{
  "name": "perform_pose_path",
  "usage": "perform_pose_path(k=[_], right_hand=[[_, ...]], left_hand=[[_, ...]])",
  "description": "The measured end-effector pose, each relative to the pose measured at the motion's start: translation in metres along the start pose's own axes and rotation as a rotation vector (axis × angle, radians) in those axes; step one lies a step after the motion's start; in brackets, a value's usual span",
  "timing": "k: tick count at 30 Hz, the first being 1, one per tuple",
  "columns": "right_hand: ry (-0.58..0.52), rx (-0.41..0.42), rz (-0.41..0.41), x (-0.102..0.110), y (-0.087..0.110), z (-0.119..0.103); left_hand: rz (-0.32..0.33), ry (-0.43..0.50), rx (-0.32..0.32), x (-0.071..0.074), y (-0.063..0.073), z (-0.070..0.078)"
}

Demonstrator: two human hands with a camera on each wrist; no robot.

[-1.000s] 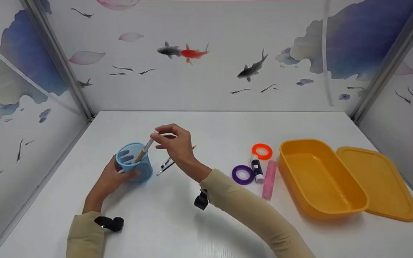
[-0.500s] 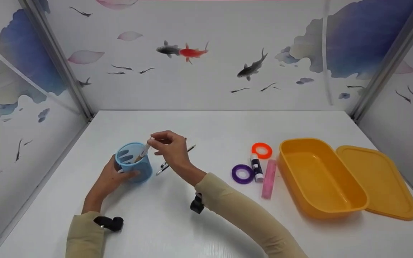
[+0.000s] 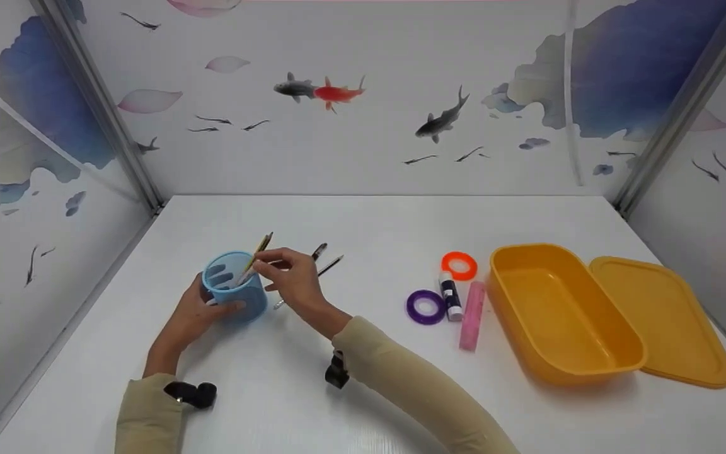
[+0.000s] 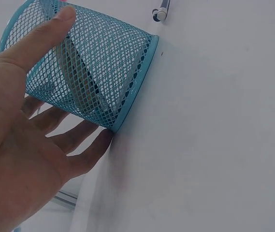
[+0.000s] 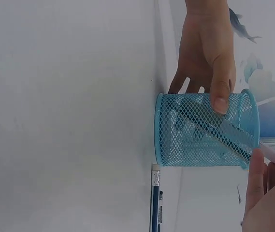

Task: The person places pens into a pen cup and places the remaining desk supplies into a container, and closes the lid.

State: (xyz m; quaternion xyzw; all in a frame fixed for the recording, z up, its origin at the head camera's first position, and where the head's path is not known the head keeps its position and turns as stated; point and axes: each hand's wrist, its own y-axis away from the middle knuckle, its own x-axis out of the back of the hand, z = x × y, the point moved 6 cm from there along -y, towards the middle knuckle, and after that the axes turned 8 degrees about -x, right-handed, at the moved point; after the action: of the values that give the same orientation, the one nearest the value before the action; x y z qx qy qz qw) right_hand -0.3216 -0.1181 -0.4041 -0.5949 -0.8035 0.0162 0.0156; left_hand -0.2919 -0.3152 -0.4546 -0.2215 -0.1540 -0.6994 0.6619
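Observation:
My left hand (image 3: 193, 315) grips a light blue mesh pen holder (image 3: 251, 304) from its near left side, thumb across the mesh in the left wrist view. At the holder's mouth my right hand (image 3: 298, 280) pinches a slim stick with a white end (image 5: 270, 152); its lower part is inside the holder, and the mesh blurs its kind. Pencils (image 3: 263, 243) poke up past the rim behind the right fingers. Right of the holder lie a dark pencil (image 5: 155, 198) with a white eraser and a pen (image 3: 319, 251), partly hidden by the right hand.
A purple tape roll (image 3: 426, 307), an orange tape roll (image 3: 459, 266), a glue stick (image 3: 451, 296) and a pink tube (image 3: 472, 316) lie right of centre. Beyond them stand a yellow box (image 3: 514, 328) and its lid (image 3: 672, 321). Printed walls (image 3: 363, 157) enclose the table.
My right hand has moved down and left, lowering the white-ended stick deeper into the pen holder. The pencils' upper ends now show above the hand. My left hand stays on the holder.

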Motion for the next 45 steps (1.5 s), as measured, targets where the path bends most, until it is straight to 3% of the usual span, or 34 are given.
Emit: perform_pose_path(k=[12, 19, 30, 34, 45], right_hand=[[0.123, 0.021, -0.047, 0.012, -0.008, 0.003], [0.276, 0.07, -0.07, 0.035, -0.017, -0.007], [0.401, 0.14, -0.167, 0.077, -0.041, -0.023], [0.394, 0.135, -0.149, 0.093, -0.048, -0.021], [0.321, 0.033, -0.07, 0.122, -0.059, 0.012]], left_hand=[[-0.001, -0.016, 0.015, 0.001, 0.001, 0.0], [-0.004, -0.008, 0.012, 0.0, 0.0, 0.0], [-0.002, 0.006, -0.002, 0.001, 0.001, -0.002], [-0.01, 0.014, 0.003, 0.0, 0.0, -0.002], [-0.011, 0.001, 0.032, 0.001, 0.001, -0.004]])
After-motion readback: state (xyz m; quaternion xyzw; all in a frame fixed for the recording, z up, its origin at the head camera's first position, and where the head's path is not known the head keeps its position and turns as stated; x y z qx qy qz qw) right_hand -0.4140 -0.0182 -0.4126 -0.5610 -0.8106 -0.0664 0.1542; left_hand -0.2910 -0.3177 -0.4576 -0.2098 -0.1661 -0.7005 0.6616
